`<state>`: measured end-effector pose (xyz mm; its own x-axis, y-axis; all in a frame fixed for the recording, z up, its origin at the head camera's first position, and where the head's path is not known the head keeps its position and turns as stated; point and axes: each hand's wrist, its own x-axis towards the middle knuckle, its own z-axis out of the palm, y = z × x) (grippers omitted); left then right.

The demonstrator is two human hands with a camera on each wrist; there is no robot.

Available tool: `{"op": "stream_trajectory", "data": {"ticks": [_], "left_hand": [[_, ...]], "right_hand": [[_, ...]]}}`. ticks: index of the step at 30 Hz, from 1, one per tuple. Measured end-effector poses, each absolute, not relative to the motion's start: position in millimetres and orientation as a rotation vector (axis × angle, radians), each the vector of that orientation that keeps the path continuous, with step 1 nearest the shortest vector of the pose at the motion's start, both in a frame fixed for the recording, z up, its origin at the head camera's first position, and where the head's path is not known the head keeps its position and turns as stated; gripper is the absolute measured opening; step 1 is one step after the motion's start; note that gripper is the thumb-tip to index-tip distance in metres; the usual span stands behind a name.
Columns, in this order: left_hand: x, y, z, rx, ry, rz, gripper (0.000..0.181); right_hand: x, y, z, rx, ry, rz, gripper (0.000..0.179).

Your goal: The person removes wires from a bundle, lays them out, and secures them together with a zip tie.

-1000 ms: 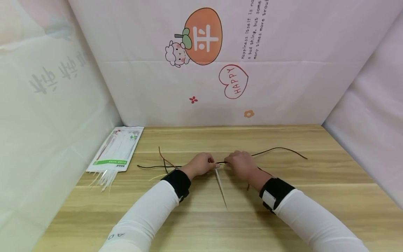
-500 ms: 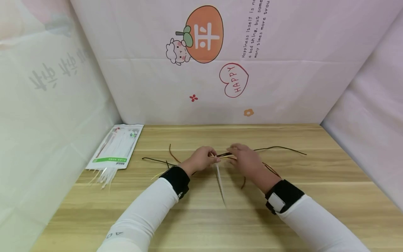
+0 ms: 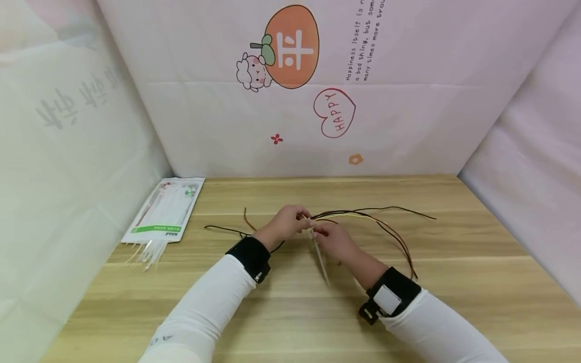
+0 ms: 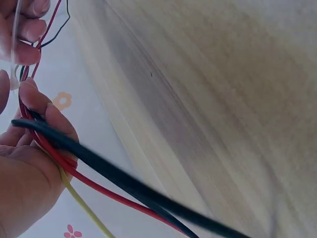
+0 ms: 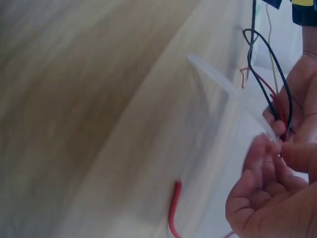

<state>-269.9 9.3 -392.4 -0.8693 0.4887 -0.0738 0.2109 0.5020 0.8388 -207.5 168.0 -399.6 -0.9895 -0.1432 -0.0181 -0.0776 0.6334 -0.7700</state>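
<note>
My left hand (image 3: 287,222) grips a bundle of thin black, red and yellow wires (image 3: 394,236) above the middle of the table. In the left wrist view the wires (image 4: 106,171) run through its curled fingers. A translucent white cable tie (image 3: 321,262) hangs from the bundle, its tail pointing down toward the front. Close beside the left hand, my right hand (image 3: 338,241) pinches the cable tie near the wires. The right wrist view has the tie (image 5: 228,87) between thumb and forefinger, its free tail sticking out. Fingers hide the tie's head.
A flat white packet (image 3: 165,212) with a green band lies at the table's back left. Several white cable ties (image 3: 152,252) poke out of its front end. Printed cloth walls (image 3: 204,126) close in the wooden table (image 3: 454,302) at back and sides.
My right hand has left the wires on the right and moved left and toward the front to the cable tie. The right-hand wires now hang free in a curve. The left hand keeps its grip.
</note>
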Motion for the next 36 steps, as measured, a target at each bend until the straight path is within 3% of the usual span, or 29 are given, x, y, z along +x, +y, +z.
{"op": "stream_trajectory", "data": {"ticks": [9, 36], "left_hand": [[-267, 8, -389, 0.622, 2.51, 1.26, 0.026], [-264, 0, -396, 0.814, 2.627, 1.217, 0.02]], "right_hand": [[-209, 156, -408, -0.05, 2.608, -1.581, 0.019], [-193, 150, -403, -0.08, 2.65, -1.533, 0.02]]}}
